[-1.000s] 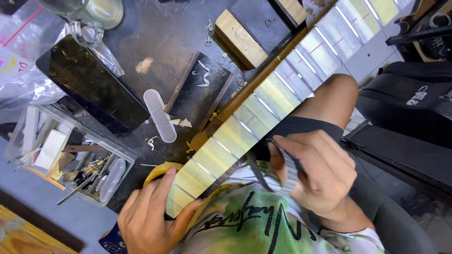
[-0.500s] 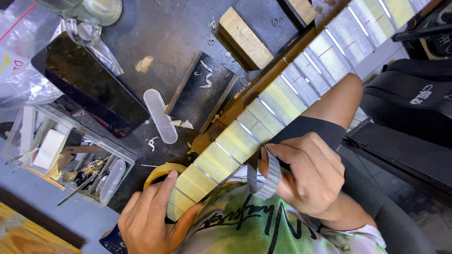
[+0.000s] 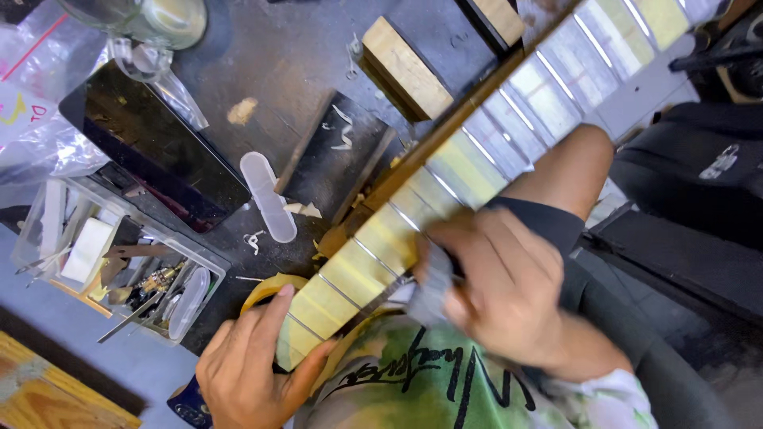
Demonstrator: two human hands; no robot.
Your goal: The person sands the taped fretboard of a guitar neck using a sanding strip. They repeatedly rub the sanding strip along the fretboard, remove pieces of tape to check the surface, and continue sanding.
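The sanding pad [image 3: 431, 287] has been drawn down the fretboard [image 3: 445, 187] by the closed right hand [image 3: 509, 294]; its end is clasped in the left hand [image 3: 250, 365].

The left hand [image 3: 246, 373] grips the near end of the taped fretboard [image 3: 477, 159]. The right hand [image 3: 501, 290] presses a grey pad [image 3: 431, 287] on it, blurred.

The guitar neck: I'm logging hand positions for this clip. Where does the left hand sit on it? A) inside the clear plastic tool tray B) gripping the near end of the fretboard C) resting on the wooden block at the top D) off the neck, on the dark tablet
B: the left hand wraps its fingers around the near end of the guitar neck, while the right hand presses a small grey pad onto the frets.
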